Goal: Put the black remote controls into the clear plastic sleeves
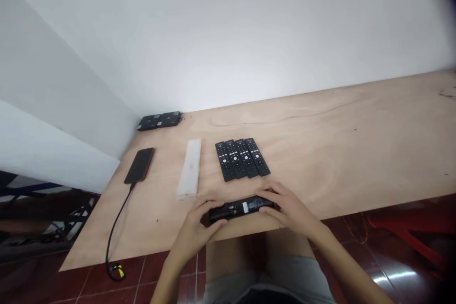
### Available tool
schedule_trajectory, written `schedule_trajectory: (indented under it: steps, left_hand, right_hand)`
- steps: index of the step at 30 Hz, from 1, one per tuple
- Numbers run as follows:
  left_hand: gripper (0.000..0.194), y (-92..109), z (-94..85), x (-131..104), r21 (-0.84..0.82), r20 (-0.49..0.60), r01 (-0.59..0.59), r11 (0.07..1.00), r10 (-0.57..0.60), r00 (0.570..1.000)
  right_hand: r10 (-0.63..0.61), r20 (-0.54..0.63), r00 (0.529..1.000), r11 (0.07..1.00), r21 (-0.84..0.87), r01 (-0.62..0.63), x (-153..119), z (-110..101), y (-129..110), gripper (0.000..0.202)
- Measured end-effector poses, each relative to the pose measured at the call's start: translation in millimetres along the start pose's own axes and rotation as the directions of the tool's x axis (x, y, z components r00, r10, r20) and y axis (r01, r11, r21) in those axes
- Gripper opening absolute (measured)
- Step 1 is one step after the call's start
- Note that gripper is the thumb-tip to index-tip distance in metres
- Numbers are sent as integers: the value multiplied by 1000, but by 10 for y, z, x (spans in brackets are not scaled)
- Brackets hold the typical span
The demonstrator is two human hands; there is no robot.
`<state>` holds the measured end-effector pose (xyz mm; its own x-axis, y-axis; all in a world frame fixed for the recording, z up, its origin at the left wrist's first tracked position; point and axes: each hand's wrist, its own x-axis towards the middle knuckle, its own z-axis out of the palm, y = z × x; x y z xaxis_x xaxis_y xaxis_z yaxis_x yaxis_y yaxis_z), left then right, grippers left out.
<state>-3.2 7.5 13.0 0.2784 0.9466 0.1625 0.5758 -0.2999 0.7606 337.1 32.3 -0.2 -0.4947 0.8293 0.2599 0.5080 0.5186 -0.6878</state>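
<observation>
A black remote [235, 209] lies crosswise near the table's front edge, its back side up with a small pale label showing. My left hand [198, 222] grips its left end, thumb in front and fingers behind. Around the right end are the fingers and thumb of my right hand [285, 204]. Just beyond my hands, several black remotes [241, 159] lie side by side in a slightly fanned row, buttons facing up. Left of that row rests a long white packet [190, 168].
A phone [139, 165] with a black cable [114, 232] lies on the left of the wooden table [338, 152]. Two black boxes [158, 120] sit in the back left corner by the wall. A red chair [409, 228] stands beyond the table's front edge at right.
</observation>
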Motion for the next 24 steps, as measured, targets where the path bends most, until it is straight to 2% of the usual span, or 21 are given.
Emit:
schedule_trajectory:
  steps: [7, 13, 18, 21, 24]
  left_hand:
    - [28, 42, 104, 46, -3, 7, -60, 998, 60, 998]
    - [29, -9, 47, 17, 34, 10, -43, 999, 42, 999]
    - [44, -57, 4, -65, 60, 18, -43, 997, 42, 999]
    - [40, -50, 6, -77, 67, -16, -45, 997, 46, 999]
    - [39, -13, 51, -35, 63, 2, -74, 995, 74, 997]
  right_hand:
    - [-6, 4, 1000, 1000, 4, 6, -1, 6, 7, 41]
    - [-13, 4, 1000, 1000, -13, 13, 2, 4, -4, 42]
    - [7, 5, 1000, 999, -32, -7, -11, 22, -8, 43]
    - [-3, -4, 1000, 999, -36, 2, -11, 24, -6, 43]
    - [-22, -16, 1000, 999, -32, 21, -3, 18, -11, 42]
